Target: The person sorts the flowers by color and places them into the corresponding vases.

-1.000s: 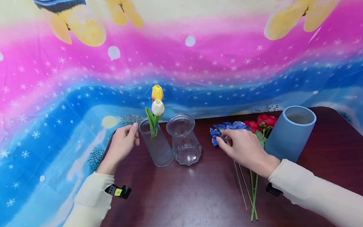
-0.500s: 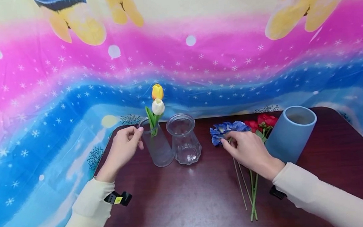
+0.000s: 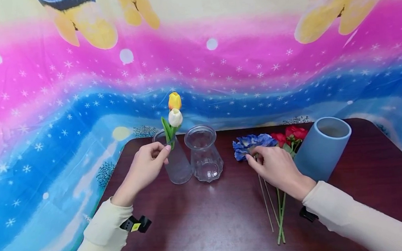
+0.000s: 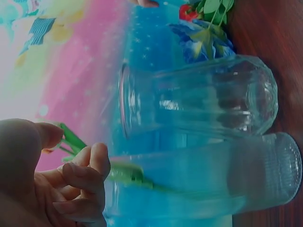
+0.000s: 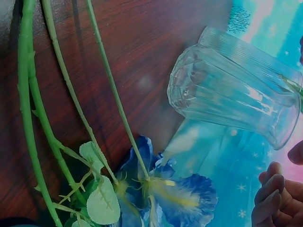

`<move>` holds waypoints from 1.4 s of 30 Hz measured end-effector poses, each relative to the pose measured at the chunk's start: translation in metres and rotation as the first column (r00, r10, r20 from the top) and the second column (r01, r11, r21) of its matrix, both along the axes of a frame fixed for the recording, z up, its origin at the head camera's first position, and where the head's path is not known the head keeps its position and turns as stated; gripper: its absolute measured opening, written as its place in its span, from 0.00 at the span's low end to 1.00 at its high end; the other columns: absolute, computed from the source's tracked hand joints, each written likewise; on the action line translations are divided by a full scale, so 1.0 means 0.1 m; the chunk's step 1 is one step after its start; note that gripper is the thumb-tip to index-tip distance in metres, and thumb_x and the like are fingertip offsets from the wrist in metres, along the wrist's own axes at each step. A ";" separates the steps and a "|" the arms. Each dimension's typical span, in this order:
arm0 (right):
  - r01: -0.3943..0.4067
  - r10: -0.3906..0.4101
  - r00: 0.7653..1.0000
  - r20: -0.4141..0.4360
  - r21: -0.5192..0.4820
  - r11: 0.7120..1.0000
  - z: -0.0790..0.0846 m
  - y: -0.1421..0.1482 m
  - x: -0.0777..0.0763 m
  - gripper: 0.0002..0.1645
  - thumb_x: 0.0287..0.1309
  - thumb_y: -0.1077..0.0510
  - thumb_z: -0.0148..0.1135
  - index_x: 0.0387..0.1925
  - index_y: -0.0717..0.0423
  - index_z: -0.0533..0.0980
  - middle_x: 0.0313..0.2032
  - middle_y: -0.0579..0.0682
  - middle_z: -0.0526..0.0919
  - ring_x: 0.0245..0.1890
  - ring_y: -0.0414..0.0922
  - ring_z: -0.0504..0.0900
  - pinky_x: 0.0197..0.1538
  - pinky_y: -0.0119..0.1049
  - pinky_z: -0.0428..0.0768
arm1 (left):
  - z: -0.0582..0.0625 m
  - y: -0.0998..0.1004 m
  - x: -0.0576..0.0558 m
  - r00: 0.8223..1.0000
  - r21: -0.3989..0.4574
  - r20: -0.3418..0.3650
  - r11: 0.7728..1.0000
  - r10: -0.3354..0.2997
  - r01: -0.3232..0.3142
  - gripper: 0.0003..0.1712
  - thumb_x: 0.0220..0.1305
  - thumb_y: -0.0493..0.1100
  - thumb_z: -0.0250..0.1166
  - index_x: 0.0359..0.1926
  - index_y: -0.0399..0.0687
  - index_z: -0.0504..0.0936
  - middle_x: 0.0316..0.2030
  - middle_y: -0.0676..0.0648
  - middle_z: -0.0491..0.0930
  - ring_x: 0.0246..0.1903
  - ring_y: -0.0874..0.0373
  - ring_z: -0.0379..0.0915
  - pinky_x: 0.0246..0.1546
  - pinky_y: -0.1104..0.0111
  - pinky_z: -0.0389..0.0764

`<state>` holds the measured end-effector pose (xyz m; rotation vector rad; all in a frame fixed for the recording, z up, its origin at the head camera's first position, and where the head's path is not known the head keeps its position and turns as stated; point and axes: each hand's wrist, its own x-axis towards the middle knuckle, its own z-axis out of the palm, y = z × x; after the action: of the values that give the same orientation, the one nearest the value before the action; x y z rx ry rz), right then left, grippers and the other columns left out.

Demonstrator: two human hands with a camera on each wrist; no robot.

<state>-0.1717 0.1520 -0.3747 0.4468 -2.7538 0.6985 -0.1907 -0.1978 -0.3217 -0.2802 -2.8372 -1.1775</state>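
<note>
My left hand [image 3: 146, 168] is at the rim of a tall straight glass vase [image 3: 178, 167], thumb and fingers partly bent beside the leaves of a white tulip [image 3: 175, 117] and a yellow tulip [image 3: 174, 100] standing in it. In the left wrist view a gap shows between thumb and fingers; contact with the leaves [image 4: 71, 139] is unclear. My right hand [image 3: 280, 168] hovers over blue flowers [image 3: 249, 143] with loosely bent fingers. In the right wrist view, nothing shows between that hand's thumb and fingers, and the blue flowers [image 5: 184, 196] lie apart from them.
A flared, ribbed glass vase [image 3: 205, 157] stands right of the tulip vase. Red flowers [image 3: 295, 133] lie beside the blue ones, their green stems [image 3: 281, 218] pointing towards me. A blue-grey vase [image 3: 321, 149] stands at the right on the dark wooden table [image 3: 203, 229].
My left hand has moved right, from outside the vase's rim to the tulip leaves. The right hand has shifted only slightly right and down; flowers and vases stay put.
</note>
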 end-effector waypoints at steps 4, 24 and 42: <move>0.000 0.000 1.000 -0.002 -0.002 1.000 -0.02 0.01 0.00 0.11 0.69 0.50 0.62 0.35 0.53 0.81 0.11 0.42 0.63 0.10 0.40 0.59 0.15 0.35 0.56 | -0.03 0.09 -0.01 1.000 -0.004 0.012 1.000 -0.026 0.026 0.18 0.75 0.55 0.57 0.37 0.47 0.81 0.27 0.45 0.82 0.20 0.56 0.66 0.22 0.65 0.67; 0.018 -0.018 0.999 0.037 0.013 1.000 -0.15 0.03 0.02 0.13 0.68 0.48 0.62 0.30 0.50 0.78 0.11 0.42 0.65 0.11 0.39 0.62 0.17 0.35 0.59 | -0.18 0.37 -0.13 0.997 0.038 0.060 0.998 -0.053 0.050 0.18 0.75 0.55 0.57 0.31 0.50 0.80 0.17 0.49 0.80 0.10 0.58 0.56 0.13 0.69 0.56; 0.036 -0.038 0.995 0.088 0.029 0.999 -0.26 0.09 0.02 0.16 0.69 0.45 0.60 0.30 0.50 0.78 0.11 0.42 0.65 0.11 0.40 0.63 0.16 0.35 0.60 | -0.30 0.49 -0.27 0.996 0.102 0.086 0.994 -0.035 0.026 0.26 0.77 0.55 0.54 0.27 0.41 0.82 0.17 0.47 0.81 0.14 0.57 0.67 0.17 0.68 0.63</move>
<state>-0.1698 0.1612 -0.4004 0.3786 -2.8498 0.6875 -0.2172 -0.1493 -0.3521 -0.2746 -2.8444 -1.3673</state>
